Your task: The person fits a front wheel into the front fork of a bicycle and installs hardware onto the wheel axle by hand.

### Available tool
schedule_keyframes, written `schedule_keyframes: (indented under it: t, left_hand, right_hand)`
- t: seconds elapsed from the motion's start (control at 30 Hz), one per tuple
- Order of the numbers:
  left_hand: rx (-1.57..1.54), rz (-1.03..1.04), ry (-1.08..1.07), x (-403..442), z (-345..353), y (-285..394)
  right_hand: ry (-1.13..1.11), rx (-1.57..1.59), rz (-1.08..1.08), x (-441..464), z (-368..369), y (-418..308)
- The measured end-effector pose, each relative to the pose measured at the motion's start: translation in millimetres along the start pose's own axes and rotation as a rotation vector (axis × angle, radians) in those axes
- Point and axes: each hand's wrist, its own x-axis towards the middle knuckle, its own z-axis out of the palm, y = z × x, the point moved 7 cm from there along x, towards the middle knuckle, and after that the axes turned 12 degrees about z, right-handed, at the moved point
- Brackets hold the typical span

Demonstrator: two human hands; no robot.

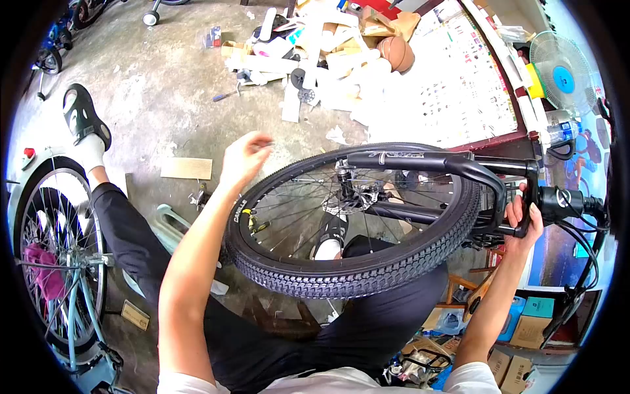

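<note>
A black bicycle front wheel [354, 279] with a knobby tire lies tilted across my lap, mounted in a black suspension fork [420, 159]. Its hub carries a disc brake rotor [357, 198]. My right hand [523, 223] is wrapped round the fork crown, near the head of the bike. Just beyond the wheel's left edge, my left hand [247, 161] is raised with its fingers loosely stretched out, slightly blurred and holding nothing. A yellow-and-black tag or part [252, 223] shows at the rim near my left forearm.
Another bicycle wheel [59, 262] with a light blue frame stands at the left. Cardboard and packing scraps [315, 59] and a basketball [396, 54] lie ahead. A screwdriver [224, 96] and wooden board [186, 168] are on the floor. A fan [561, 75] stands right.
</note>
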Motion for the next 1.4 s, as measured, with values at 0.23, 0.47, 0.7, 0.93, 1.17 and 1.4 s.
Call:
schedule_keyframes:
  t: [0.23,0.47,0.7,0.93,1.17,1.4]
  left_hand:
    - [-0.113,0.1,-0.509,33,129,68]
    - [0.069,0.26,-0.518,42,144,76]
    - [0.132,0.31,-0.522,46,148,66]
    - [0.155,0.306,-0.652,54,149,69]
    - [0.269,0.191,-0.71,57,149,68]
    - [0.346,0.203,-0.683,52,152,67]
  right_hand:
    - [-0.063,-0.01,0.041,-5,5,2]
    - [-0.024,0.002,0.042,-4,8,2]
    - [-0.016,-0.023,0.031,-2,7,0]
    - [-0.01,-0.048,0.044,0,8,0]
    - [-0.03,-0.022,0.031,2,7,-1]
    - [-0.035,-0.03,0.036,3,8,-1]
